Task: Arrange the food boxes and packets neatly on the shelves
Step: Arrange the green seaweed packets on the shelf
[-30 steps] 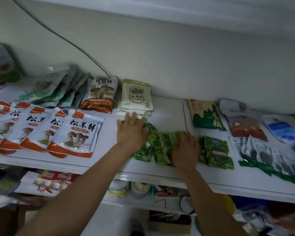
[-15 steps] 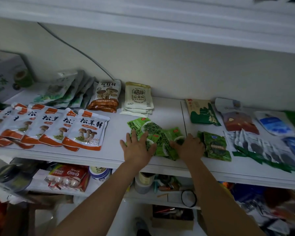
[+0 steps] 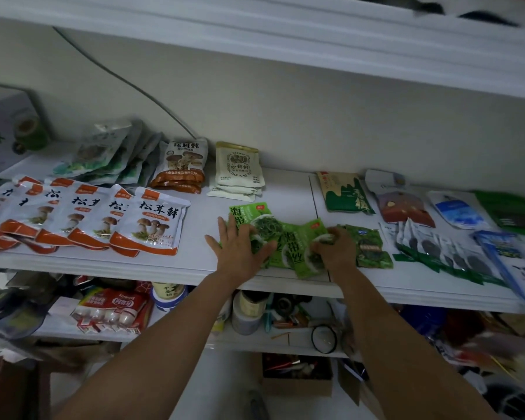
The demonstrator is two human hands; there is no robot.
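Two sets of fingers are at work on one small group of packets. The left hand [image 3: 240,251] lies flat with its fingers [image 3: 225,229] spread over the left end of the green packets [image 3: 288,241], pressing them to the shelf [image 3: 103,263]. The right hand [image 3: 337,253] has its fingers [image 3: 321,247] curled in on the right end of the same group, pinching the edge of the rightmost one. A second ago the left hand lay farther in, its fingertips almost at the cream packets [image 3: 238,168] by the wall, and the right hand rested flatter on top. Both have since drawn back toward the near edge, so the far end of the left packet, with its printed label, is now uncovered. The group now shows as an overlapping row. It lies in the middle of the shelf, close to the front edge, just beside a darker green packet [image 3: 372,247] on the right and well apart from the fanned mushroom packets [image 3: 152,225] on the left. This looks like the squaring-up of this one group. The row is spread but not yet straight, and its right-hand packets sit tilted by the edge, so some nudging away from it seems still to do.
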